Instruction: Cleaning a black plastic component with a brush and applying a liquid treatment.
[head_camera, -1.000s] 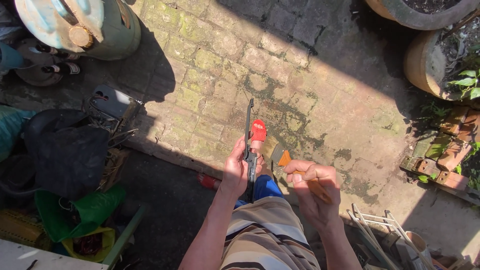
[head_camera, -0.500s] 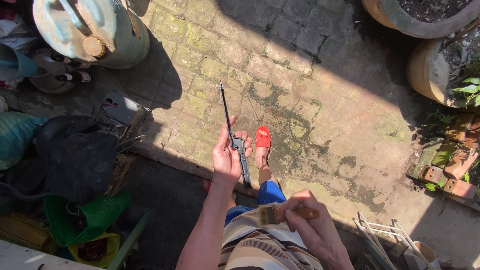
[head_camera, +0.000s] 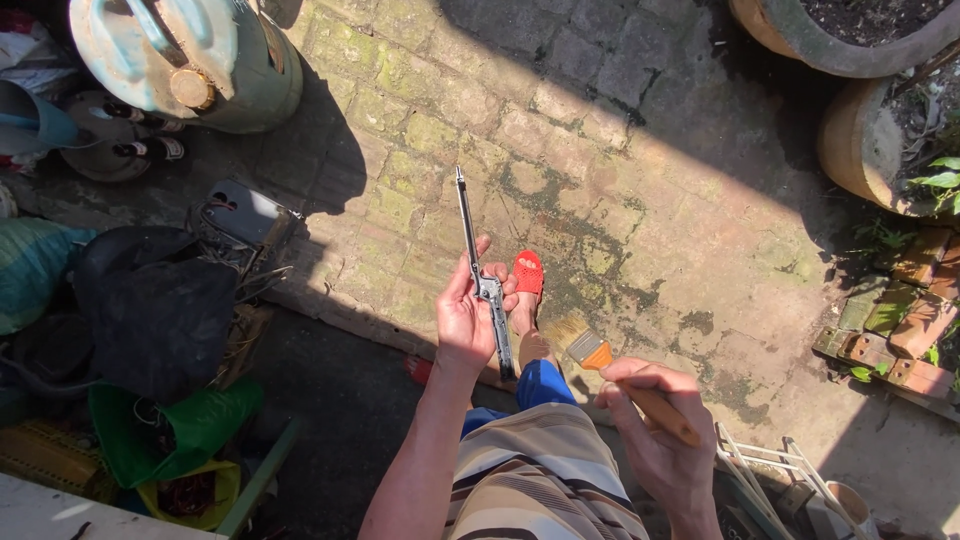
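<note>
Metal glints in the middle of the frame: a long, thin tool with a jointed silver body and a slim dark rod (head_camera: 485, 280) lies across the palm of the left hand (head_camera: 465, 320). The fingers are loosely curled around its lower half, the thumb beside it, and the rod points toward the top of the frame over the brick paving (head_camera: 640, 190). Lower right of centre, the right hand (head_camera: 655, 430) is closed around the wooden handle of a flat paintbrush (head_camera: 600, 355); its pale bristles and orange ferrule aim up and left, near the tool's lower end but not touching it. Just beyond the tool, 1 foot in a red sandal (head_camera: 527, 275) rests on the mossy bricks, with a blue trouser leg and a striped shirt below it. At upper left a pale green gas cylinder (head_camera: 200, 60) lies on its side. Dark bags (head_camera: 150, 310) and a green bag (head_camera: 190, 425) crowd the left edge. Large clay pots (head_camera: 860, 130) stand at upper right, with loose bricks (head_camera: 900, 320) beneath them.
</note>
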